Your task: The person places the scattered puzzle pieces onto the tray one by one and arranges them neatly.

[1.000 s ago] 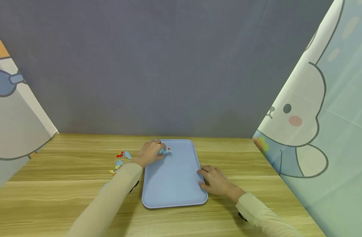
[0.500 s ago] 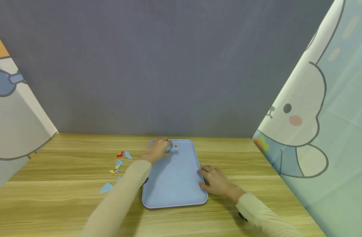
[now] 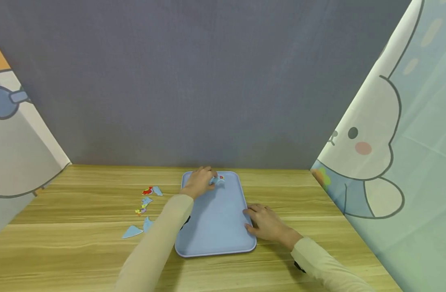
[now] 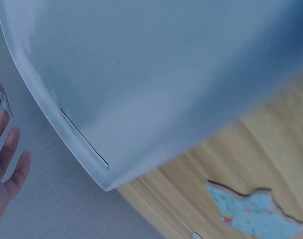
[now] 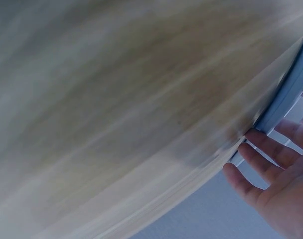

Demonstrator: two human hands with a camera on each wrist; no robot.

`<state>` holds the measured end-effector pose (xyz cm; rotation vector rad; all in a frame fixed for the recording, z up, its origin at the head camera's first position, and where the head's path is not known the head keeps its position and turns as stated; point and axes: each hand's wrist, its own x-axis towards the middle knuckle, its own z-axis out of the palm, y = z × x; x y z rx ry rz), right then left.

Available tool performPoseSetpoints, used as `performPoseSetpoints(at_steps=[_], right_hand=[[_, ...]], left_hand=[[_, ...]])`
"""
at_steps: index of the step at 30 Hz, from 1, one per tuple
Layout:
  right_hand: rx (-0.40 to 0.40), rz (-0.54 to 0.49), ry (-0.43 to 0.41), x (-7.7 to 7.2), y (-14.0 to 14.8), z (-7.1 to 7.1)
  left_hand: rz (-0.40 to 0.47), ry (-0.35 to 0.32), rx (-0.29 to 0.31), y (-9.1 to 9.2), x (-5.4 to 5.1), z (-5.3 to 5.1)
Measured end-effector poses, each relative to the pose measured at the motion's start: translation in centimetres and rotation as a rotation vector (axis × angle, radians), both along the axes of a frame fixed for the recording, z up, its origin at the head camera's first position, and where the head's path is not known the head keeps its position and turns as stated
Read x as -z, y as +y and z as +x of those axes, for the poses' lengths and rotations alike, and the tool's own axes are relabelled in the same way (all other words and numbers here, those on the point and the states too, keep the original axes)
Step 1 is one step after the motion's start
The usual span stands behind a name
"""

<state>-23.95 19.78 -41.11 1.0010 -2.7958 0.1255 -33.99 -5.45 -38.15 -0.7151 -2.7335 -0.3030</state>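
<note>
My left hand (image 3: 200, 182) pinches a light blue puzzle piece (image 3: 221, 178) with a small red patch, above the far end of the pale blue tray (image 3: 215, 231). In the left wrist view its spread fingers show at the left edge, with the held piece (image 4: 6, 102) partly cut off. The thin edge of another flat piece (image 4: 84, 138) shows inside the tray's corner there; the left hand hides that corner in the head view. My right hand (image 3: 267, 223) rests on the tray's right rim. In the right wrist view its fingertips (image 5: 234, 174) touch the rim.
Several loose puzzle pieces lie left of the tray: a red one (image 3: 147, 191), narrow light blue ones (image 3: 157, 190), a yellow-marked one (image 3: 141, 211) and a triangular blue one (image 3: 132, 232). A grey panel (image 3: 193, 101) stands behind the wooden table (image 3: 80, 243).
My left hand has moved right and slightly away along the tray's far end with the puzzle piece, uncovering blue pieces on the table. The right hand has stayed at the rim.
</note>
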Motion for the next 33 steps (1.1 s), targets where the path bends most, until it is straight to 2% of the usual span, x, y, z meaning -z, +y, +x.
performPoseSetpoints(at_steps=[9, 20, 33], right_hand=[[-0.008, -0.004, 0.019, 0.0, 0.1, 0.0], [0.005, 0.000, -0.008, -0.1, 0.1, 0.1], [-0.011, -0.005, 0.019, 0.0, 0.2, 0.1]], left_hand=[[0.030, -0.034, -0.016, 0.6, 0.2, -0.4], [0.014, -0.030, -0.047, 1.1, 0.9, -0.9], [0.020, -0.049, -0.060, 1.7, 1.6, -1.2]])
